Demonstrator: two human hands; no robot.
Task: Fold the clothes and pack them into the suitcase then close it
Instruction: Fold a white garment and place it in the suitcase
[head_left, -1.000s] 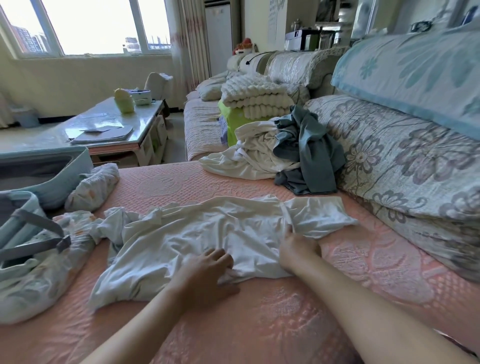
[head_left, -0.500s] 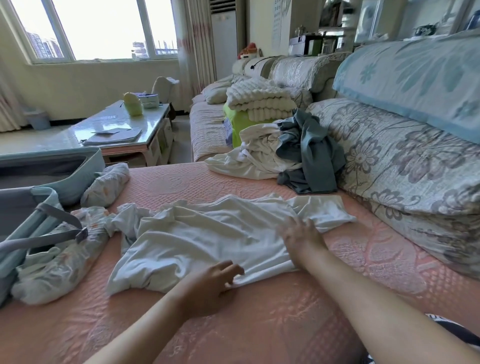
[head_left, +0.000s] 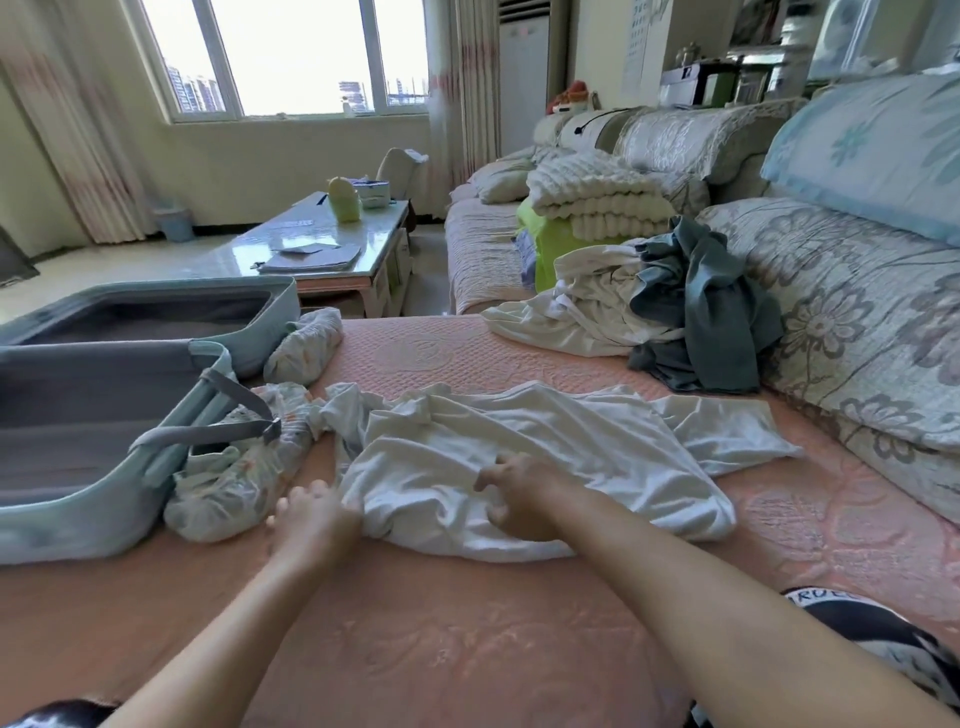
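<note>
A white shirt (head_left: 545, 447) lies crumpled on the pink sofa cover (head_left: 467, 623). My left hand (head_left: 311, 519) grips the shirt's near left edge, fingers curled into the cloth. My right hand (head_left: 519, 493) sits on the shirt's middle with fingers curled, bunching the fabric. An open light-blue suitcase (head_left: 104, 426) with grey lining lies at the left, its strap loose. A rolled floral garment (head_left: 234, 478) leans against the suitcase's near edge, and another roll (head_left: 306, 345) lies behind it.
A pile of white and teal clothes (head_left: 649, 312) lies further along the sofa, by the floral back cushions (head_left: 857, 312). Folded cream blankets (head_left: 597, 202) sit on a green box behind. A glass coffee table (head_left: 311, 254) stands beyond the suitcase.
Both hands have slid left across the shirt. The left hand went from resting flat to gripping the left edge, and the right hand left the sleeve side for the middle.
</note>
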